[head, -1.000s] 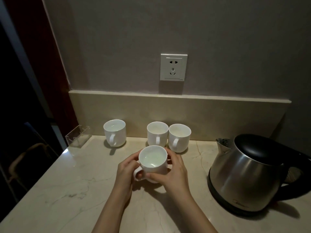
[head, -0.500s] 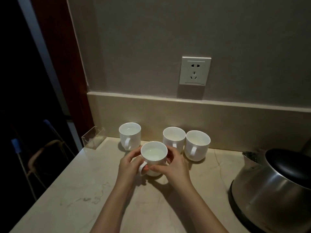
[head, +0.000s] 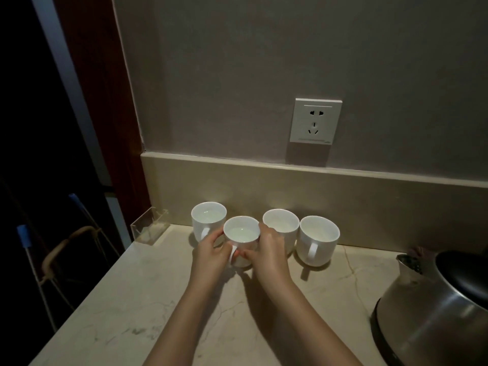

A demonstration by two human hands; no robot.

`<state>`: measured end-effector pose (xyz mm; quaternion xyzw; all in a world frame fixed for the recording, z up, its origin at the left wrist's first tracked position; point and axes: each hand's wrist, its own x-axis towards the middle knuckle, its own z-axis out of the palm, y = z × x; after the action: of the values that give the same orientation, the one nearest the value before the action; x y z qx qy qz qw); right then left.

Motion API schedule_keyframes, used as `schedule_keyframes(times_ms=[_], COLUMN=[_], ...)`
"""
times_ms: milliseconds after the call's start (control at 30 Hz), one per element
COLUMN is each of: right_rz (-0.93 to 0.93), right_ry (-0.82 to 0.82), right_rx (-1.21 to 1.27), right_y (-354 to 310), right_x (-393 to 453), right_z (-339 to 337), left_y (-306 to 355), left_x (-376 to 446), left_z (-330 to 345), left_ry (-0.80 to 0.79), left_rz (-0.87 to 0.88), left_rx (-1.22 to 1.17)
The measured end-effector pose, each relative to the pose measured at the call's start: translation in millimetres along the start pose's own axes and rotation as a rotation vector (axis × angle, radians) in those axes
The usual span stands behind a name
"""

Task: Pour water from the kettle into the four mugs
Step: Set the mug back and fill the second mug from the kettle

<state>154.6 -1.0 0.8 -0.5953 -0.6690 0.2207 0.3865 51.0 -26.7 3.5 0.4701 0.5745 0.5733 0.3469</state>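
Closest in, two bare forearms reach up from the bottom edge over a pale marble-look bench (head: pixel 137 307), smooth with thin brownish veins running through it. Off at the right edge sits the kettle (head: pixel 433 318), a rounded brushed-steel body with a black lid and a short spout pointing left; it's cut off by the frame, well apart from the hands. Then the hands: the left hand (head: pixel 211 256) and right hand (head: pixel 266 256) both wrap around a white mug (head: pixel 241 235), one on each side, fingers curled round its wall, so each grip is closed on that mug. It's plain glossy ceramic, round, its handle facing the camera between the two hands, with clear water inside. The hands hide its lower half, so I can't tell if it's resting on the bench or just off it. Behind it three more white mugs stand along the back: the left mug (head: pixel 208 220), the middle mug (head: pixel 281 224) partly blocked by the right hand, and the right mug (head: pixel 318 240) with its handle forward. The held mug sits just in front of the gap between the left and middle ones. At the bench's far left corner there's a small clear plastic holder (head: pixel 149 229). Behind everything, a beige stone strip (head: pixel 369 196), then a grey matte wall with a white socket (head: pixel 315 120).
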Motion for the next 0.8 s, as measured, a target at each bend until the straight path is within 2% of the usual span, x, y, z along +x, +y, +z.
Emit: schedule_keyframes(times_ms=[133, 333, 633, 800], right_rz=[0.013, -0.114, -0.087, -0.096], right_ry=[-0.007, 0.049, 0.029, 0.069], right_rx=[-0.147, -0.242, -0.401, -0.332], right_y=[-3, -5, -10, -13], right_x=[5, 9, 13, 12], right_z=[3, 9, 6, 1], left_y=[-1, -9, -7, -8], left_x=[7, 16, 30, 33], left_z=[-2, 5, 13, 12], left_ry=[0.017, 0.083, 0.121, 0.129], left_rz=[0.064, 0.116, 0.148, 0.183], left_rx=[0.116, 0.227, 0.280, 0.284])
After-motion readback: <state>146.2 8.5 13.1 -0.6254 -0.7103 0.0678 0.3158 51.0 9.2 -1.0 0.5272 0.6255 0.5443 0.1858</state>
